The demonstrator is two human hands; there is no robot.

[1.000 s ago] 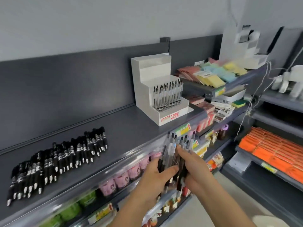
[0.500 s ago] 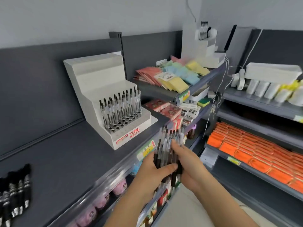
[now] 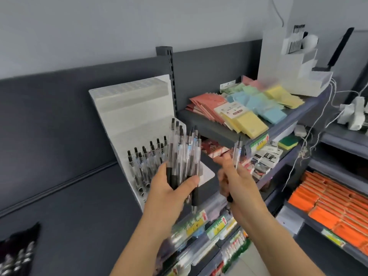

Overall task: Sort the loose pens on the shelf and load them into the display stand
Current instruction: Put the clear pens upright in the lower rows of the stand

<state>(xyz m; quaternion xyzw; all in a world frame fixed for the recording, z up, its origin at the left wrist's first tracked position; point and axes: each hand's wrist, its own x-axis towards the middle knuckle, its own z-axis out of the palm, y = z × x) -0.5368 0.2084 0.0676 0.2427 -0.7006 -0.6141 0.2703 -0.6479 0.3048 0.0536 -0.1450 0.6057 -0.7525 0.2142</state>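
My left hand [image 3: 169, 188] grips a bundle of clear pens [image 3: 184, 154] with black grips, held upright in front of the white stepped display stand [image 3: 127, 108]. My right hand [image 3: 235, 178] holds a single clear pen [image 3: 237, 154], apart from the bundle and to its right. Several pens [image 3: 145, 160] stand in the stand's lowest tier; its upper tiers hold none. A pile of loose black pens [image 3: 18, 253] lies at the far left of the dark grey shelf [image 3: 79, 206].
Coloured sticky-note packs [image 3: 249, 108] lie on the higher shelf to the right, with another white stand [image 3: 288, 62] behind them. Orange packs [image 3: 334, 208] fill a lower right shelf. White cables [image 3: 310, 136] hang at the right. Price tags [image 3: 197, 224] line the shelf edge.
The view has swung right and closer to the stand. My hands rose and parted: the right one has drawn a single pen out of the bundle that the left one keeps.
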